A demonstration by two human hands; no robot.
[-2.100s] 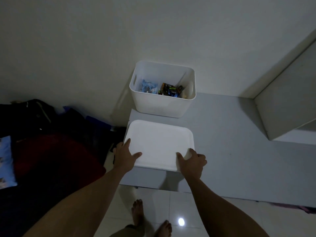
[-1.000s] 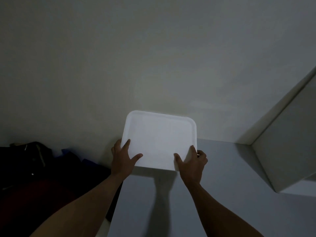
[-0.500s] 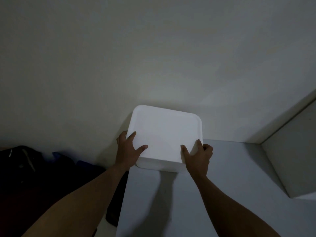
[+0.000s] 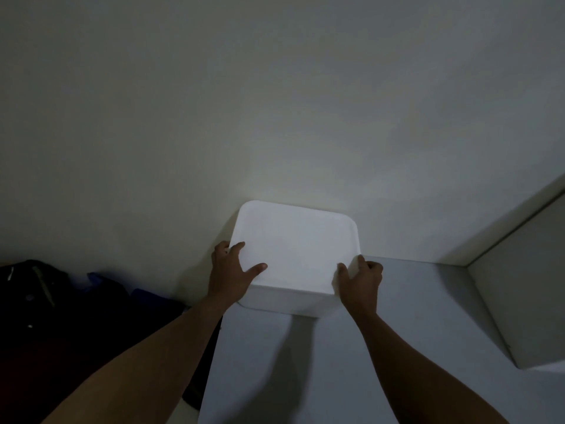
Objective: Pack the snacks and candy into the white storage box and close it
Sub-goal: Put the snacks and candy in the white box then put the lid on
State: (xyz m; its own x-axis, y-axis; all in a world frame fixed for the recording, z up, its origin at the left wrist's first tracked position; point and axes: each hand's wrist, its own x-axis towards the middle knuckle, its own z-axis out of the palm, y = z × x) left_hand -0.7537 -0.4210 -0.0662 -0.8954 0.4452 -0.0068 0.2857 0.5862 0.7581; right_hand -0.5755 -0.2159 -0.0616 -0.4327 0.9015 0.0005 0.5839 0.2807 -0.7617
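Observation:
The white lid (image 4: 295,246) lies flat on top of the white storage box (image 4: 287,302), which stands on the grey table against the wall. The snacks and candy are hidden under the lid. My left hand (image 4: 232,273) grips the lid's near left corner, thumb on top. At the near right corner my right hand (image 4: 359,280) holds the lid the same way, fingers wrapped over its edge.
The grey table (image 4: 412,347) stretches to the right and toward me. A pale cabinet block (image 4: 526,301) stands at the right. Dark bags and clothes (image 4: 61,316) lie to the left, below the table edge. The wall (image 4: 275,102) rises just behind the box.
I lifted the lid from the table, carried it forward over the open box and lowered it onto the rim. Both hands have stayed on its near corners.

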